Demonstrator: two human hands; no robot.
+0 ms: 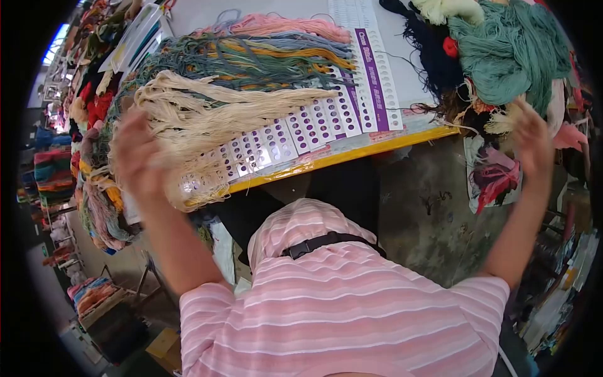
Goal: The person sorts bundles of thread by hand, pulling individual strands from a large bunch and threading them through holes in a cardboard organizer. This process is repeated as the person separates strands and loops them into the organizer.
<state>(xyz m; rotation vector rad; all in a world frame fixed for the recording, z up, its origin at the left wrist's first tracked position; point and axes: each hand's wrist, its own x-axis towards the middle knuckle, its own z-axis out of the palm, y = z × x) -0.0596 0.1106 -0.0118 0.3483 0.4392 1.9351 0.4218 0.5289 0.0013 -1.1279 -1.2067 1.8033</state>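
My left hand (141, 154), smeared by motion, is at the left end of a cream thread bundle (232, 110) that spreads across the table. Over on the right, my right hand (532, 135) is raised and blurred too, its fingers beside a small cream tuft (500, 120) below a heap of green thread (502, 53). Under the cream bundle lie white cards with rows of punched holes (314, 125), and a purple-banded card (374, 81) stands out at their right end. Green, mustard and blue-grey threads (251, 60) lie behind the cream ones, with pink thread (289, 26) farther back.
Yellow tape (352, 154) runs along the table's front edge. Black thread (433, 47) and a pale yellow skein (449, 9) sit at the back right. Magenta thread (496, 173) hangs below the right corner. Mixed skeins (100, 207) droop off the left side.
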